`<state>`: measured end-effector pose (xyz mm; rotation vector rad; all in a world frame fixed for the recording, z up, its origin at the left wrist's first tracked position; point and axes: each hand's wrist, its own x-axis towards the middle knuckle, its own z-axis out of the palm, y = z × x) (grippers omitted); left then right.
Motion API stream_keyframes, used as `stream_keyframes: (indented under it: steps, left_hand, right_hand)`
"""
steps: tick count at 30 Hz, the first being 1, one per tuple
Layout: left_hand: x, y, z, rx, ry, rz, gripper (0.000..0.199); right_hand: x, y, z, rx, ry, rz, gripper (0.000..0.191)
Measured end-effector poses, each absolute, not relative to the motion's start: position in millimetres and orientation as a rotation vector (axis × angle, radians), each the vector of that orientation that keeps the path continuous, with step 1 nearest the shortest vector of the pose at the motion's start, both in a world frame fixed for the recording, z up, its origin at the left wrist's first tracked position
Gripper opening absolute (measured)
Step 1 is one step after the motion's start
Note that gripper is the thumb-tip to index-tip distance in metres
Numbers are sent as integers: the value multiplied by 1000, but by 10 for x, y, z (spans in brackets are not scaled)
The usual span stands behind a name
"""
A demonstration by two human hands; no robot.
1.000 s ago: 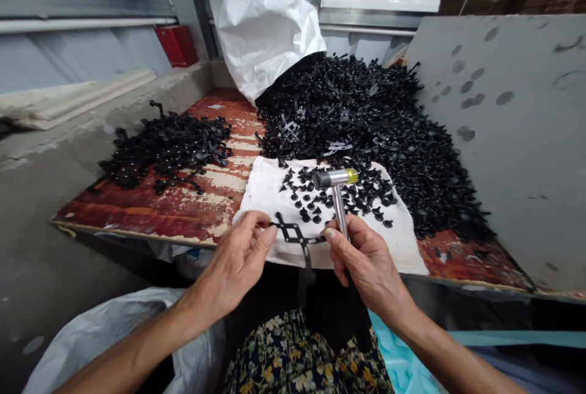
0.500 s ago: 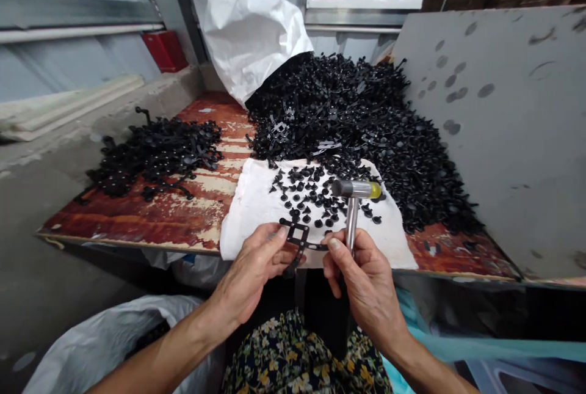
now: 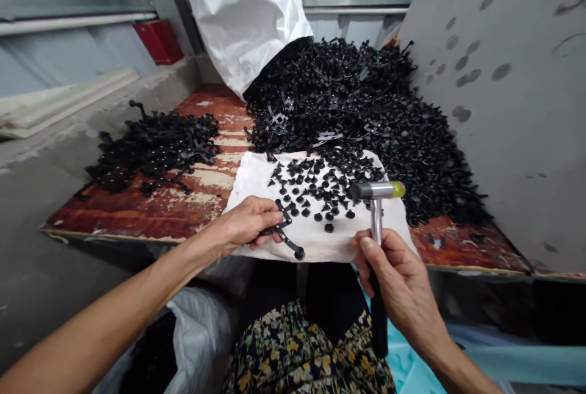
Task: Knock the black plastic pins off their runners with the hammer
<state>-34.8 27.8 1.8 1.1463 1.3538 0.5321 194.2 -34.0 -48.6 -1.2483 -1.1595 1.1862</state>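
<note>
My left hand (image 3: 251, 223) pinches a black linked part (image 3: 287, 236) above the front left of a white cloth (image 3: 256, 177). One arm of the part points down and right and ends in a round disc. My right hand (image 3: 396, 259) is closed round the handle of a hammer (image 3: 376, 214) at the cloth's front right. The hammer stands upright, its head grey at the left end and yellow at the right. Several small black pegs with round bases (image 3: 328, 227) lie scattered over the cloth between and beyond my hands.
Behind the cloth rises a large heap of black parts (image 3: 348, 94). A smaller black pile (image 3: 155, 149) lies on the worn red table (image 3: 114, 217) at left. A white sack (image 3: 247, 15) hangs at the back; a grey board (image 3: 513, 113) leans at right. Below left is an open bag (image 3: 206, 327).
My hands have moved apart. The left hand has shifted left and up with the black part, which is now turned. The right hand has moved right with the hammer, and the view has shifted slightly.
</note>
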Motion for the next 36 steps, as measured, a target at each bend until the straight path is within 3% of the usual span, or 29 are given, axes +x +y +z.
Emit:
stream_keyframes:
  steps: [36]
  left_hand:
    - [-290, 325, -63, 1014, 1465, 499, 25]
  right_hand:
    - [2063, -217, -596, -1296, -1191, 1205, 35]
